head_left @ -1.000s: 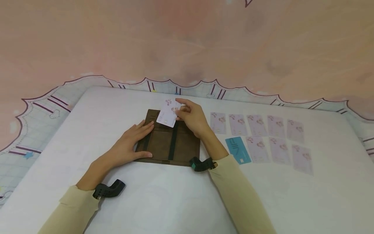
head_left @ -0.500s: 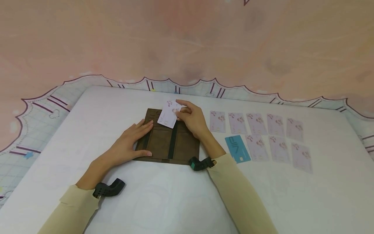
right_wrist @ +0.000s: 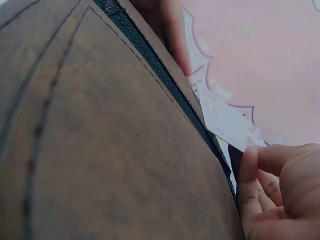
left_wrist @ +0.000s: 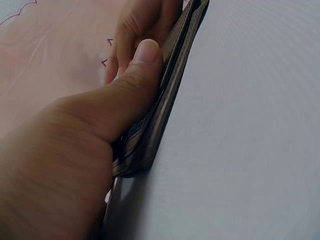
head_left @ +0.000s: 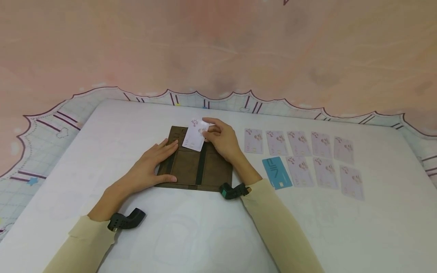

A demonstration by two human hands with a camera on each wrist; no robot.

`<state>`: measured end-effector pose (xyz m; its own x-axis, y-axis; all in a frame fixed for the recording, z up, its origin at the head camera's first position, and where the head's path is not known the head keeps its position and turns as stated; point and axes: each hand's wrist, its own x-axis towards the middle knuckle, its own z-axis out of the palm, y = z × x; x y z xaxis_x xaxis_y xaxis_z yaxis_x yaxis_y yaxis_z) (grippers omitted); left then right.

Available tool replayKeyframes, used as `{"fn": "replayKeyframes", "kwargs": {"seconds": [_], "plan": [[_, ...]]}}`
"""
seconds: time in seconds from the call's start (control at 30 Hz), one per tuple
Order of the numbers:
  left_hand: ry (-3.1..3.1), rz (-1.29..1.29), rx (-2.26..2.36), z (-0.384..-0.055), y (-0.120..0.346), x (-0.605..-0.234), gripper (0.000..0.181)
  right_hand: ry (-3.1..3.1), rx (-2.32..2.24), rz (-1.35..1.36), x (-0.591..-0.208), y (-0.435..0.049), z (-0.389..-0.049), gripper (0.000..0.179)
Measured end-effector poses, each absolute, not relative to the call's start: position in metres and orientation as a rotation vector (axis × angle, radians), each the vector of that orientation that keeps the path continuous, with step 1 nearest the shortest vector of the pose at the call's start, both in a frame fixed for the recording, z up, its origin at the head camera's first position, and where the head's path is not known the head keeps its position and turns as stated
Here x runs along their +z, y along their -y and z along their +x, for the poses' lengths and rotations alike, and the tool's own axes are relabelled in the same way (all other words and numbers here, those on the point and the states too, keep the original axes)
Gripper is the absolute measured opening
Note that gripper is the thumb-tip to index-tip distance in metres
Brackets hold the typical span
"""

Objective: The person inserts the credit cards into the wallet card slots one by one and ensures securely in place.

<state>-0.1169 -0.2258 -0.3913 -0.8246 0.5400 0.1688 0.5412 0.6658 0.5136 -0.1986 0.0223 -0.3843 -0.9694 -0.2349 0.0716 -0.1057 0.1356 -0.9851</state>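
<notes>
A brown wallet (head_left: 184, 168) with dark bands lies spread on the white table. My left hand (head_left: 153, 161) rests flat on its left side, fingers spread along the edge and thumb on the lower part. In the left wrist view that thumb (left_wrist: 147, 52) presses on the wallet's stitched edge (left_wrist: 170, 95). Between thumb and index finger my right hand (head_left: 223, 138) pinches a white card (head_left: 195, 135) with pink print, tilted over the wallet's upper slots. The right wrist view shows the card (right_wrist: 227, 117) at the far edge of the brown leather (right_wrist: 125, 135), held at its near corner.
To the right, several pale printed cards (head_left: 300, 143) lie in two rows. A blue card marked VIP (head_left: 277, 173) sits at the left end of the nearer row. Behind the white table (head_left: 191, 235) hangs a pink patterned cloth (head_left: 218, 49).
The right hand has shifted the card slightly down and toward the wallet, its grip unchanged. The left hand stays in place on the wallet.
</notes>
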Motion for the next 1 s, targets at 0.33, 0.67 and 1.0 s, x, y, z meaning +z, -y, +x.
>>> {"fn": "replayKeyframes", "kwargs": {"seconds": [0.33, 0.67, 1.0], "plan": [[2.875, -0.908, -0.894, -0.1166, 0.2267, -0.3926, 0.093, -2.558, -1.660, -0.478, -0.3820, -0.0176, -0.1947, 0.039], [2.905, -0.887, -0.883, -0.1166, 0.2248, -0.3910, 0.092, -2.592, -1.540, -0.554, -0.3813, -0.0180, -0.1939, 0.039], [2.918, -0.865, -0.887, -0.1167, 0.2239, -0.3904, 0.091, -2.634, -1.382, -0.663, -0.3830, -0.0167, -0.1942, 0.038]]}}
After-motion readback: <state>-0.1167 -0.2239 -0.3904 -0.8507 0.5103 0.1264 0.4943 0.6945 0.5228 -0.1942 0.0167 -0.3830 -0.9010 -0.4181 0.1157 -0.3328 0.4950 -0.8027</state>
